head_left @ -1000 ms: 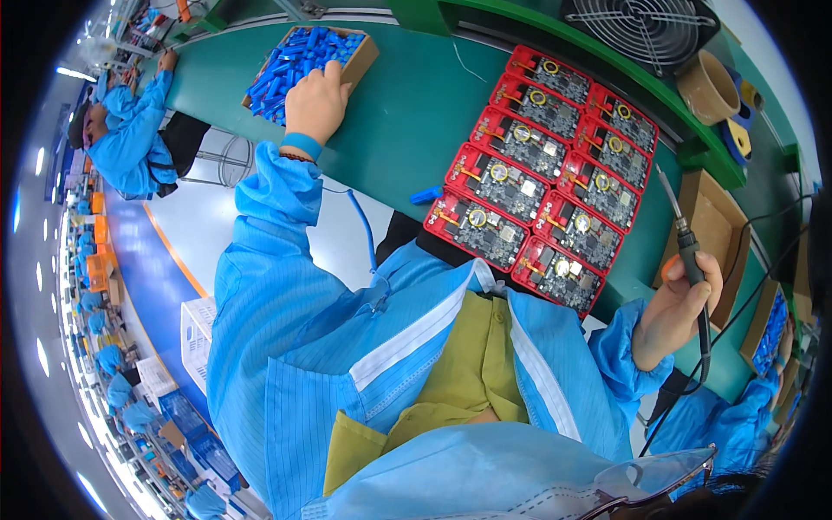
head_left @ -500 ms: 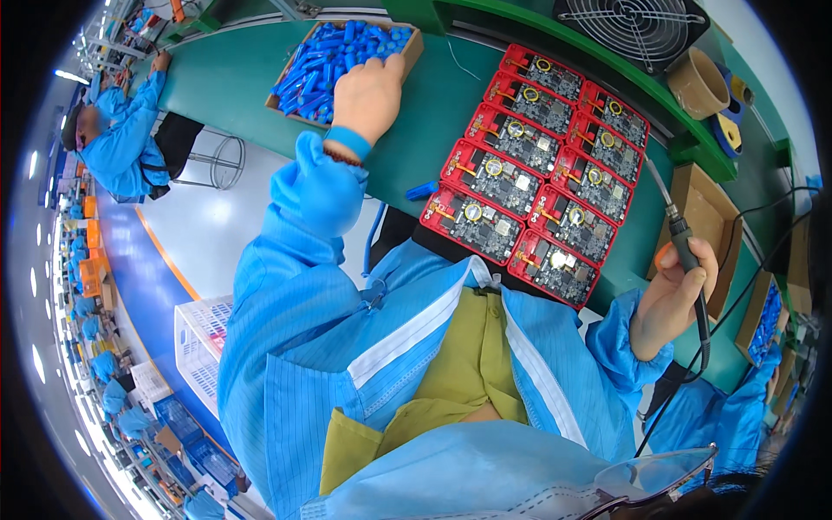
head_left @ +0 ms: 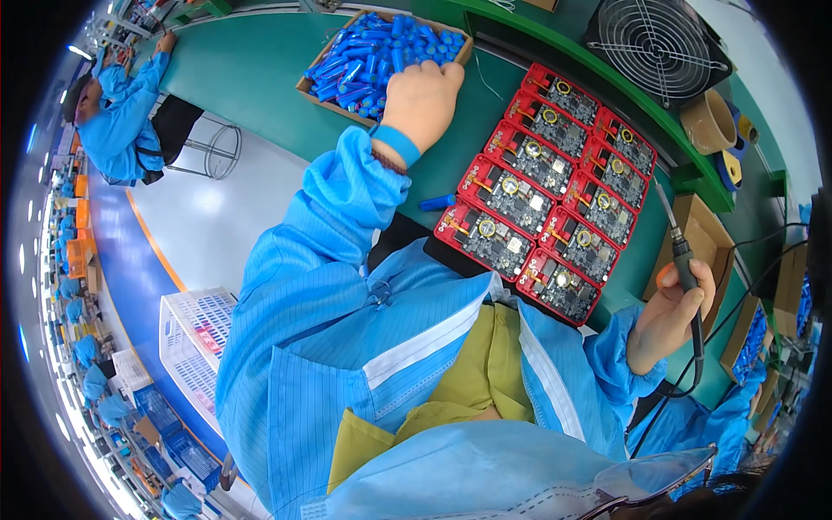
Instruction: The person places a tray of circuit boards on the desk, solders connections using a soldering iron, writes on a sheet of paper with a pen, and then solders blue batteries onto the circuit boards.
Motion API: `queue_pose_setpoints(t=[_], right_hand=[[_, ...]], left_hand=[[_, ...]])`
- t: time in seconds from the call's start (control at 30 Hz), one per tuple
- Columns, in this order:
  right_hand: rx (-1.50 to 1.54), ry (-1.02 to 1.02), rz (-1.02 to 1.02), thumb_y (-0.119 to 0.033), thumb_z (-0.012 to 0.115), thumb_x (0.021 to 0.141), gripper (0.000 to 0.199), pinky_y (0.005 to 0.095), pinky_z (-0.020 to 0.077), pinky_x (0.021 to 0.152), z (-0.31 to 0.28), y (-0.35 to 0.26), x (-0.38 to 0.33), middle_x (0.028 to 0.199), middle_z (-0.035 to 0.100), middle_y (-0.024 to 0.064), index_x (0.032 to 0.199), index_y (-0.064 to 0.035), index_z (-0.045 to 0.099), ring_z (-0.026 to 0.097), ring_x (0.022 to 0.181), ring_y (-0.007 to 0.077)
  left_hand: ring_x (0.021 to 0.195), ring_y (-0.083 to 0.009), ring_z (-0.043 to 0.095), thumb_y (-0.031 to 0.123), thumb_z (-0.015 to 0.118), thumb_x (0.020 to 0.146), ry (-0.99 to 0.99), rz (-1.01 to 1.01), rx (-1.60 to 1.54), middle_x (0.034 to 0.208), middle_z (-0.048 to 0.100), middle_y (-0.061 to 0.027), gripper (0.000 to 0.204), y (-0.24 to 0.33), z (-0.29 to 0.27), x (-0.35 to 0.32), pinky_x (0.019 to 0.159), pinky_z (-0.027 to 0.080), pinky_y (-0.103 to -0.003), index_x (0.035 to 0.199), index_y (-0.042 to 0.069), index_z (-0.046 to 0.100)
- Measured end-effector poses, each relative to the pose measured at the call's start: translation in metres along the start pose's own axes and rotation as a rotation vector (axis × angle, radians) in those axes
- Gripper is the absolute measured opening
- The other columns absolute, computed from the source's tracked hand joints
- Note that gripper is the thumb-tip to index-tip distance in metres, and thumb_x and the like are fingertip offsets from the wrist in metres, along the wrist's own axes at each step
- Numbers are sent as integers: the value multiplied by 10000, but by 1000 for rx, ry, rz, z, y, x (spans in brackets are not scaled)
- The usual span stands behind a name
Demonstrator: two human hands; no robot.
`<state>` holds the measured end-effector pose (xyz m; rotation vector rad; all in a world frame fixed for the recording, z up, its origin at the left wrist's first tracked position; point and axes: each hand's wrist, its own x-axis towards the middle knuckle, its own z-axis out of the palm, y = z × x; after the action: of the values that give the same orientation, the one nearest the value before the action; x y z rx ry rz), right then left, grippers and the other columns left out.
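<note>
Head view: green bench (head_left: 247, 74) beside pale floor (head_left: 234, 217), right hand (head_left: 669, 316) gripping a soldering iron (head_left: 683, 258), grip of left hand (head_left: 421, 102) unclear.

The bare left hand (head_left: 422, 104), back upward, stretches toward the green counter's (head_left: 251, 78) far edge; the bare right hand (head_left: 672, 314) curls above the near edge.

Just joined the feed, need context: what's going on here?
Someone at a green table has their left grip at a cardboard box full of blue cylinders; whether the fingers hold one is hidden. Their right grip is closed around a soldering iron, its tip off the boards. Between them, red cases with circuit boards inside lie in two columns. One loose blue cylinder lies beside them.
</note>
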<state>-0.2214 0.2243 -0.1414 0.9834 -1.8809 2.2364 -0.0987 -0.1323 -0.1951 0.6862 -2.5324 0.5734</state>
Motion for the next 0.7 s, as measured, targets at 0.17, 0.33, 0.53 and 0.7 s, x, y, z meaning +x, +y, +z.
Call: queue_pose_setpoints(t=[0.17, 0.33, 0.53, 0.7], right_hand=[[-12, 34, 13, -389, 473, 966, 431, 260, 411, 648, 1, -3, -3, 811, 528, 96, 1093, 18, 540, 504, 733, 142], [-34, 31, -7, -393, 468, 968, 434, 260, 413, 652, -11, -9, -9, 806, 524, 99, 1089, 17, 537, 505, 730, 146], [-38, 72, -32, -397, 463, 968, 436, 265, 413, 654, -30, -15, -15, 810, 516, 101, 1082, 17, 538, 506, 722, 151], [-46, 77, -5, -398, 466, 966, 439, 267, 408, 669, -31, -9, -18, 811, 514, 99, 1093, 17, 535, 503, 732, 151]], left_hand=[[669, -266, 626, 138, 548, 781, -32, 50, -114, 734, 595, -100, 112, -1, -6, -3, 519, 504, -369, 884, 92, 550], [673, -268, 634, 140, 555, 789, -24, 1, -77, 749, 606, -101, 94, 2, 3, 6, 527, 512, -373, 876, 106, 556], [726, -303, 628, 108, 562, 782, 22, 3, -163, 775, 605, -137, 52, -24, -18, 15, 606, 529, -401, 802, 67, 586], [823, -349, 601, 68, 529, 817, 42, 94, -484, 844, 595, -150, 150, -88, -20, 40, 723, 500, -439, 900, 90, 652]])
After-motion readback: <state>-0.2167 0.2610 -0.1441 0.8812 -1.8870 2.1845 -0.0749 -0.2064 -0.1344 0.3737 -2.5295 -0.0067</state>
